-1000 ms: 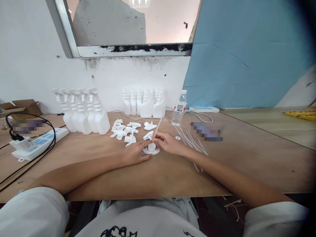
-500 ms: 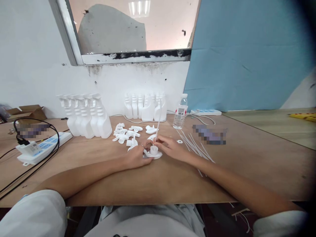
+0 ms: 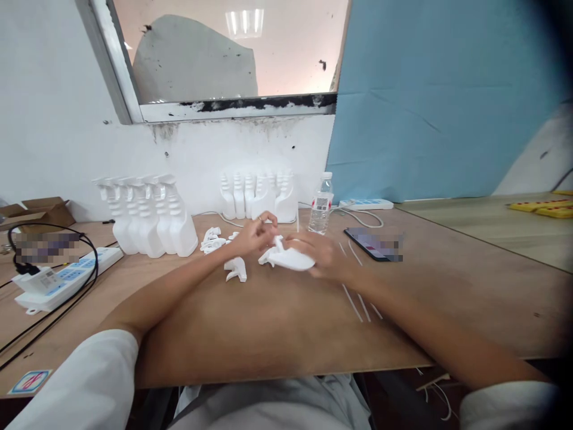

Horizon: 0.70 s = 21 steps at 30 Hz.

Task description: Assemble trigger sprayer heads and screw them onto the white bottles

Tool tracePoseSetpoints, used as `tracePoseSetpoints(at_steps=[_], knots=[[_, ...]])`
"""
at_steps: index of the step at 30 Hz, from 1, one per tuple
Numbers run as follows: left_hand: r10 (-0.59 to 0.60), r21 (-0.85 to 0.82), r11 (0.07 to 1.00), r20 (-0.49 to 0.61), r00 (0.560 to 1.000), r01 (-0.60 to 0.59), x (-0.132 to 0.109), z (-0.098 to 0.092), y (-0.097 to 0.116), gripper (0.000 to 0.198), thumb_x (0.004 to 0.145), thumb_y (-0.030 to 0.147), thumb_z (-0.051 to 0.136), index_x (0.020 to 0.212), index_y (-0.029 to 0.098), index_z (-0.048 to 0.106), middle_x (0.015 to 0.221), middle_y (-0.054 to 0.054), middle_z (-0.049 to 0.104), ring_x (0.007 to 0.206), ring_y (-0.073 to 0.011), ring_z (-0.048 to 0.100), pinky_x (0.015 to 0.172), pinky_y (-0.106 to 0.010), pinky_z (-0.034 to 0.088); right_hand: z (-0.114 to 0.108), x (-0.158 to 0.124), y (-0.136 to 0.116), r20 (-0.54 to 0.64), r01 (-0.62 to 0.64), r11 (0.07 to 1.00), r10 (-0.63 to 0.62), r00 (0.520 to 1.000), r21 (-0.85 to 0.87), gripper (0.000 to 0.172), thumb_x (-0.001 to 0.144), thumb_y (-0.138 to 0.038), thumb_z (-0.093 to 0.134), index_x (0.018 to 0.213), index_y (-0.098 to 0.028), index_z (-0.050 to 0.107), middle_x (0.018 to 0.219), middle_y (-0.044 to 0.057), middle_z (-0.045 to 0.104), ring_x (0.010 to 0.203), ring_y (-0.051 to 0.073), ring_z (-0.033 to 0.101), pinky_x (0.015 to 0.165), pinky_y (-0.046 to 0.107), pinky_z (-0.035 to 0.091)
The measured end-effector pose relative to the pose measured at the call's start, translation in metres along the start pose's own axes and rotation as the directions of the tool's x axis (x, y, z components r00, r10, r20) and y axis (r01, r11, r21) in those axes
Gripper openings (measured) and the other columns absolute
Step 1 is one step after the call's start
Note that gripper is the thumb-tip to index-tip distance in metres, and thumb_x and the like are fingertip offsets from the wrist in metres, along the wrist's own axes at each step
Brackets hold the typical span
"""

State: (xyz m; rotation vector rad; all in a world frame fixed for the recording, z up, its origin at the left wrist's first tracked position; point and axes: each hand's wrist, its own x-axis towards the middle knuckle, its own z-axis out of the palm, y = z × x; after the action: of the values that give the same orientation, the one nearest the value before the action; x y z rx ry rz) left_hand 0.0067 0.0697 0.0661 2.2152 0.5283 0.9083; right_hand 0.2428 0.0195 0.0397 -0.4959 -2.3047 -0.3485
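Observation:
A white spray head [image 3: 293,259] is in my right hand [image 3: 320,254], whose fingers wrap its far side and right end. A thin white tube [image 3: 298,218] stands up just above that hand; its lower end is hidden. My left hand [image 3: 257,234] is raised to the left of the spray head, with fingers curled and blurred, so any hold is unclear. One loose spray head [image 3: 236,269] lies on the wooden table below my left wrist. Several more spray heads [image 3: 212,240] are partly covered by my left hand. Thin white tubes [image 3: 353,303] lie beneath my right forearm.
White bottles with spray heads [image 3: 150,221] stand at the left, and bottles without them [image 3: 264,197] by the wall. A water bottle [image 3: 320,206], a phone [image 3: 373,245] and a power strip [image 3: 364,204] are to the right. Another power strip [image 3: 74,275] with black cables lies left.
My right hand has taken the spray head, which is now tipped over and lifted. My left hand has let go and moved up and left. The view has shifted slightly.

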Motion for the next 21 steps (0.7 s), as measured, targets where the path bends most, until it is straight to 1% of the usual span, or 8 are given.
tracePoseSetpoints(at_steps=[2, 4, 7, 10, 12, 15, 18, 21], knots=[[-0.042, 0.161, 0.983, -0.267, 0.963, 0.088, 0.035, -0.021, -0.024, 0.031, 0.096, 0.05, 0.045, 0.098, 0.019, 0.047, 0.074, 0.001, 0.062, 0.055, -0.0093, 0.053, 0.059, -0.022, 0.043, -0.007, -0.001, 0.002, -0.093, -0.126, 0.991, 0.129, 0.987, 0.032, 0.036, 0.086, -0.021, 0.056, 0.122, -0.024, 0.055, 0.117, 0.013, 0.067, 0.109, 0.029, 0.064, 0.089, 0.043, 0.052], [-0.073, 0.269, 0.936, -0.485, 0.871, 0.228, 0.069, -0.04, -0.048, 0.019, 0.091, 0.034, 0.056, 0.097, 0.017, 0.05, 0.091, -0.004, 0.065, 0.068, -0.0111, 0.059, 0.071, -0.025, 0.046, -0.014, -0.002, 0.003, -0.19, -0.262, 0.962, 0.271, 0.944, 0.075, 0.033, 0.088, -0.025, 0.059, 0.12, -0.024, 0.054, 0.115, 0.012, 0.066, 0.105, 0.027, 0.064, 0.089, 0.04, 0.051], [-0.103, 0.269, 0.908, -0.602, 0.791, 0.323, 0.112, -0.059, -0.079, 0.032, 0.087, 0.024, 0.06, 0.114, 0.012, 0.048, 0.12, -0.015, 0.06, 0.095, -0.0174, 0.061, 0.088, -0.031, 0.045, -0.021, -0.001, 0.008, -0.318, -0.41, 0.887, 0.46, 0.829, 0.214, 0.033, 0.088, -0.034, 0.064, 0.115, -0.024, 0.05, 0.111, 0.01, 0.064, 0.097, 0.025, 0.065, 0.085, 0.039, 0.052], [-0.154, 0.243, 0.886, -0.649, 0.745, 0.394, 0.14, -0.062, -0.099, 0.057, 0.085, 0.028, 0.065, 0.131, 0.007, 0.038, 0.135, -0.024, 0.05, 0.119, -0.0252, 0.054, 0.098, -0.036, 0.04, -0.023, 0.001, 0.014, -0.336, -0.416, 0.796, 0.576, 0.745, 0.441, 0.033, 0.088, -0.04, 0.064, 0.111, -0.025, 0.044, 0.108, 0.007, 0.065, 0.08, 0.019, 0.065, 0.08, 0.038, 0.053], [-0.18, 0.24, 0.875, -0.645, 0.743, 0.42, 0.151, -0.061, -0.105, 0.066, 0.084, 0.03, 0.068, 0.136, 0.006, 0.035, 0.134, -0.025, 0.051, 0.122, -0.0269, 0.053, 0.099, -0.036, 0.039, -0.025, 0.003, 0.017, -0.319, -0.379, 0.74, 0.61, 0.725, 0.556, 0.031, 0.089, -0.042, 0.062, 0.107, -0.026, 0.042, 0.109, 0.005, 0.066, 0.07, 0.016, 0.063, 0.074, 0.036, 0.054], [-0.165, 0.295, 0.861, -0.608, 0.777, 0.414, 0.157, -0.061, -0.101, 0.057, 0.081, 0.026, 0.07, 0.128, 0.007, 0.045, 0.123, -0.021, 0.058, 0.112, -0.0259, 0.057, 0.096, -0.035, 0.042, -0.032, 0.008, 0.02, -0.351, -0.332, 0.691, 0.65, 0.674, 0.642, 0.03, 0.087, -0.042, 0.065, 0.102, -0.027, 0.045, 0.105, 0.002, 0.066, 0.065, 0.014, 0.061, 0.066, 0.033, 0.052], [-0.081, 0.399, 0.849, -0.551, 0.831, 0.347, 0.148, -0.064, -0.084, 0.037, 0.078, 0.022, 0.072, 0.111, 0.011, 0.058, 0.112, -0.013, 0.061, 0.107, -0.0254, 0.056, 0.097, -0.036, 0.041, -0.041, 0.01, 0.028, -0.398, -0.261, 0.643, 0.69, 0.604, 0.72, 0.029, 0.083, -0.042, 0.07, 0.101, -0.027, 0.052, 0.097, 0.001, 0.065, 0.065, 0.015, 0.062, 0.064, 0.033, 0.052], [0.047, 0.537, 0.808, -0.465, 0.884, 0.24, 0.127, -0.069, -0.062, 0.035, 0.08, 0.02, 0.069, 0.114, 0.014, 0.059, 0.114, -0.01, 0.056, 0.11, -0.0248, 0.054, 0.101, -0.035, 0.039, -0.052, 0.009, 0.038, -0.394, -0.146, 0.551, 0.735, 0.552, 0.822, 0.032, 0.081, -0.045, 0.072, 0.099, -0.025, 0.056, 0.09, 0.002, 0.068, 0.07, 0.017, 0.067, 0.069, 0.035, 0.055]])
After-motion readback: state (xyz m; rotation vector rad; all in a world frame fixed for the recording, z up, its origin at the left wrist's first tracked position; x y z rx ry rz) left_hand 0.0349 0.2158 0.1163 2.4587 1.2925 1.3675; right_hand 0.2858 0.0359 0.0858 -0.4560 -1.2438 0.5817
